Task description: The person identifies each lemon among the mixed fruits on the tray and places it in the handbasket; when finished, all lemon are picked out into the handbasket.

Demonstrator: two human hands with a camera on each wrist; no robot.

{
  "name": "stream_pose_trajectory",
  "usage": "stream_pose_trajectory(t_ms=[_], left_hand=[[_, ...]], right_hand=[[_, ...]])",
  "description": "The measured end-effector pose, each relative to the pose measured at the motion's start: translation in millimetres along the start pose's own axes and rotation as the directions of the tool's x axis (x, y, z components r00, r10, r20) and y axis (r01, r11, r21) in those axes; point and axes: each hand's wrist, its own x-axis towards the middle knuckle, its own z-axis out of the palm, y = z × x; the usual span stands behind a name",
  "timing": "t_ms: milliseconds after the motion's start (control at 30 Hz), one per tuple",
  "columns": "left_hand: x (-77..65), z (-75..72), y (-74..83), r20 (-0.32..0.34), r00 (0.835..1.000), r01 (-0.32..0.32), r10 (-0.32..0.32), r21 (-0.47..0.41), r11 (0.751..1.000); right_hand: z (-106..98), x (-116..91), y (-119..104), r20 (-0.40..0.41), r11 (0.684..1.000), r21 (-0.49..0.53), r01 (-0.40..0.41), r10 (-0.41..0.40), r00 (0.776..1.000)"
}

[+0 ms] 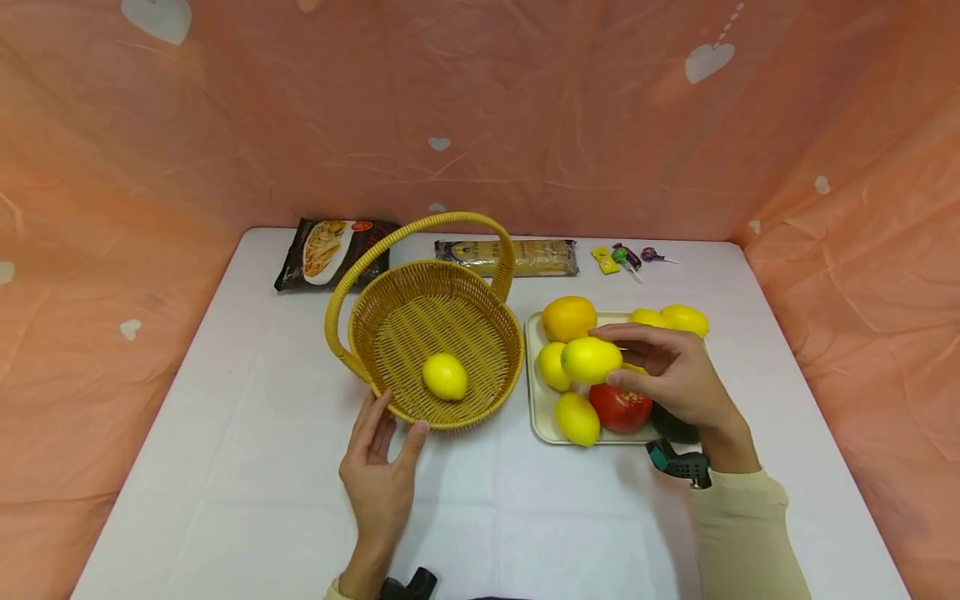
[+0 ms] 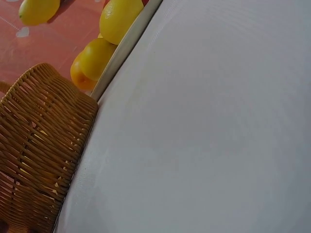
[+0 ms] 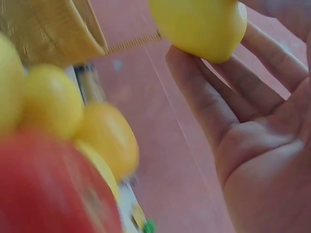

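Observation:
In the head view, my right hand [image 1: 675,375] pinches a yellow lemon [image 1: 592,360] between thumb and fingertips, held up over the tray. The right wrist view shows the same lemon [image 3: 201,29] at the fingertips, clear of the palm. My left hand [image 1: 381,479] touches the near left rim of a woven yellow basket [image 1: 397,333], its fingers and thumb spread along the edge. One lemon [image 1: 445,377] lies inside that basket, toward the front. In the left wrist view the hand is mostly hidden, and the basket's side [image 2: 43,145] fills the left.
A cream tray [image 1: 542,425] right of the basket bears several lemons [image 1: 577,418], an orange-yellow fruit [image 1: 569,318], a red pomegranate [image 1: 621,408] and a dark green item [image 1: 673,425]. Behind lie a black food packet [image 1: 326,254], a noodle packet [image 1: 540,257] and small candies [image 1: 626,257]. The basket's tall handle [image 1: 442,218] arches up.

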Motion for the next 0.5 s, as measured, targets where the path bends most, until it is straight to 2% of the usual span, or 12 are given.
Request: stream_pose_trajectory(t_ms=[233, 500], left_hand=[[0.5, 0.1, 0.6, -0.005, 1.000, -0.003, 0.003, -0.006, 1.000], [-0.4, 1.2, 2.0, -0.013, 1.000, 0.017, -0.017, -0.004, 1.000]], right_hand=[[46, 24, 10, 0.093, 0.996, 0.093, 0.003, -0.012, 0.996], [88, 41, 17, 0.174, 1.000, 0.028, -0.012, 0.007, 0.985]])
